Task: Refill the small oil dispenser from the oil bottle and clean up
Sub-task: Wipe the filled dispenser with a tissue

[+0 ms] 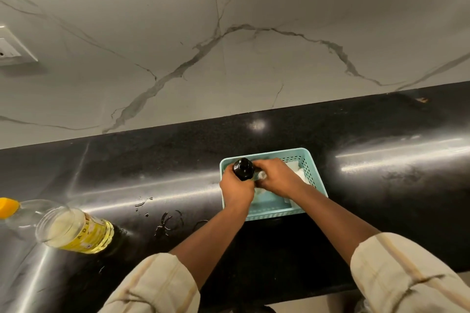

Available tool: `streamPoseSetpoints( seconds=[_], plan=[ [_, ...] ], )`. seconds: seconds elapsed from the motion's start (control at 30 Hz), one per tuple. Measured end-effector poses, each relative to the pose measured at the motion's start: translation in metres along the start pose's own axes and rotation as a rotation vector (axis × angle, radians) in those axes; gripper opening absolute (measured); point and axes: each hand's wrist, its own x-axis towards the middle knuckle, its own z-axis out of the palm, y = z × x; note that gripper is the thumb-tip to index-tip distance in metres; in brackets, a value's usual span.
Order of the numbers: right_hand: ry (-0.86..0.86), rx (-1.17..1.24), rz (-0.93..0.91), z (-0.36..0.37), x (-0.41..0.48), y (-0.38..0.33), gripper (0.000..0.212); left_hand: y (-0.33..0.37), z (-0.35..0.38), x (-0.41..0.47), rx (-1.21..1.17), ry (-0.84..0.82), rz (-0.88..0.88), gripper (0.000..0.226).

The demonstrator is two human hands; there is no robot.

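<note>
My left hand [237,190] grips the small oil dispenser [243,169] just below its black cap, over the left part of a teal basket [311,168]. My right hand [276,176] is closed on a white tissue [262,175] pressed against the dispenser's side. More white tissue [297,173] lies in the basket behind my right hand. The large oil bottle [76,231] with an orange cap [9,207] stands at the left on the black counter [381,185], partly filled with yellow oil.
Oil rings and drops [167,222] mark the counter between the bottle and the basket. A white socket plate [12,46] sits on the marble wall at the far left. The counter's front edge runs just below my forearms.
</note>
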Motion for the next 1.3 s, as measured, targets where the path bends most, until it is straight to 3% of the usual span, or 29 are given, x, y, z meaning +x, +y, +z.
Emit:
streamPoseSetpoints(
  seconds=[0.33, 0.47, 0.53, 0.73, 0.97, 1.17, 1.3],
  plan=[
    [0.081, 0.116, 0.097, 0.000, -0.002, 0.009, 0.044, 0.003, 0.003, -0.005, -0.094, -0.004, -0.057, 0.047],
    [0.204, 0.296, 0.238, -0.016, -0.019, 0.014, 0.025, 0.012, -0.005, -0.018, -0.172, -0.113, -0.099, 0.038],
    [0.236, 0.498, 0.302, -0.026, -0.035, 0.011, 0.018, 0.008, -0.012, -0.029, -0.235, -0.188, -0.131, 0.035],
    [0.304, 0.831, 0.369, -0.036, -0.098, -0.018, 0.017, 0.007, -0.039, -0.066, -0.456, -0.423, -0.134, 0.026],
    [0.553, 0.891, 0.529, -0.021, -0.194, -0.045, 0.017, -0.003, -0.032, -0.092, -0.233, -0.749, 0.033, 0.022],
    [0.931, 1.105, 0.659, 0.017, -0.322, -0.032, 0.019, -0.037, 0.020, -0.168, 0.046, -1.012, 0.149, 0.029],
    [1.015, 1.012, 0.861, 0.053, -0.400, -0.005, 0.017, -0.078, 0.063, -0.230, 0.206, -1.155, 0.173, 0.026]
  ],
)
